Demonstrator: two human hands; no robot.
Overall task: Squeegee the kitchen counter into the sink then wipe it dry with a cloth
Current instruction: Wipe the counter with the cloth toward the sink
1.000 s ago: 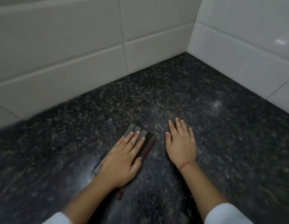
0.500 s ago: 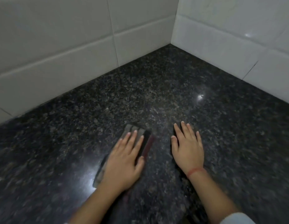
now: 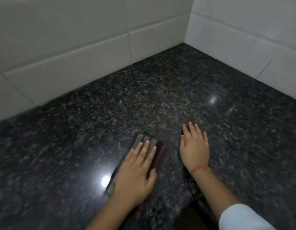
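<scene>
A dark speckled granite counter (image 3: 144,97) fills the view and runs into a tiled corner. A folded cloth (image 3: 144,140), grey-striped with a dark band and a reddish edge, lies on it in front of me. My left hand (image 3: 135,176) lies flat on the cloth with its fingers stretched out, pressing it onto the stone. My right hand (image 3: 194,146) rests palm down on the bare counter just right of the cloth, fingers apart, holding nothing. A red thread circles its wrist. No squeegee and no sink are in view.
White tiled walls stand behind the counter, one at the back left (image 3: 69,47) and one at the right (image 3: 243,30), meeting in a corner. The counter's rounded front edge (image 3: 188,201) shows at the bottom right, between my forearms.
The view has shifted a little, so the wall corner sits higher in the frame. Both hands keep the same flat pose, the left still on the cloth.
</scene>
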